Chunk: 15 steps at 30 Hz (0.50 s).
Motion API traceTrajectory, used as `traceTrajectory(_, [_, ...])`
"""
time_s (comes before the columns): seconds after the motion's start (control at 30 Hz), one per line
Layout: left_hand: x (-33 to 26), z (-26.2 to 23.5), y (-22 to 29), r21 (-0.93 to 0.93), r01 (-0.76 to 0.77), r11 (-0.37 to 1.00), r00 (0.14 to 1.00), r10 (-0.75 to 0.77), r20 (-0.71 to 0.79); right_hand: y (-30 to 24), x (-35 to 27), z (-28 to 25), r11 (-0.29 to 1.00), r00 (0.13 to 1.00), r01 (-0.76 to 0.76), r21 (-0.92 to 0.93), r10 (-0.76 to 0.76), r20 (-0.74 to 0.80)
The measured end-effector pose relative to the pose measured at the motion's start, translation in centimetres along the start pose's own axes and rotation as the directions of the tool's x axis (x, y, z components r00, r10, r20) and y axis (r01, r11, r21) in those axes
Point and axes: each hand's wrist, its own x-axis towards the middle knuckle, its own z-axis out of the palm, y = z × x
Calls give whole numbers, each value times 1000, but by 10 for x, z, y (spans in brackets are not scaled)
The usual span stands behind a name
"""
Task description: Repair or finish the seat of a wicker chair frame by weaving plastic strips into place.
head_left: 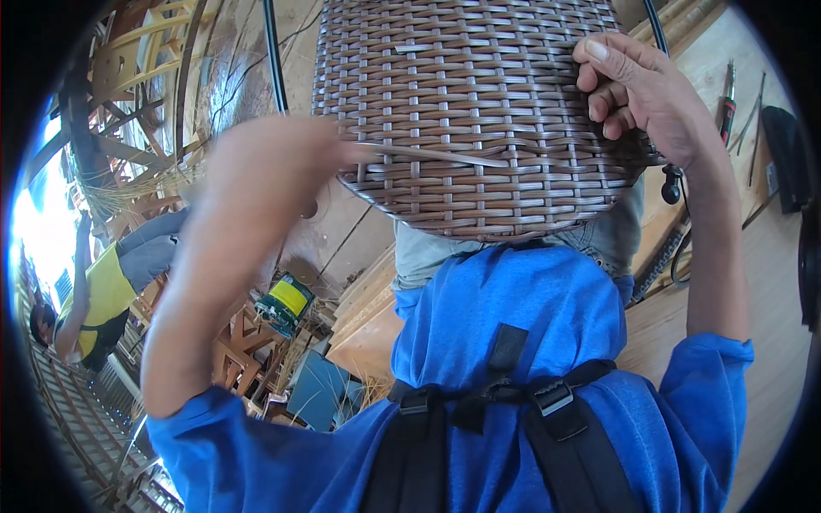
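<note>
A brown woven wicker panel (462, 103) lies before me across my lap, its rounded edge toward my body. At its left side my left hand (274, 158), smeared by motion, is closed on one end of a loose flat wicker strand (436, 155). The strand runs rightward over the weave to about the panel's middle. My right hand (637, 90) rests at the panel's right edge with thumb and fingers curled together. Whether anything is pinched in those fingers is hidden. A short pale strand end (413, 49) shows in the weave farther up.
On the pale wooden surface at right lie a red-and-black hand tool (728, 111), thin rods and a dark pouch (787, 158). Dark metal rods flank the panel. At left are a green-and-yellow container (286, 303), a blue box (318, 389), wooden frames and a person in yellow (107, 291).
</note>
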Motion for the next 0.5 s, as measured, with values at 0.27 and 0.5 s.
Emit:
traceTrajectory(0.27, [-55, -39, 12, 41, 6, 999, 939, 8, -345, -29, -20, 94, 801, 798, 538, -262, -383, 466])
traceTrajectory(0.5, [-34, 30, 21, 168, -169, 971, 955, 204, -218, 6, -40, 71, 585, 867, 486, -649, -416, 274])
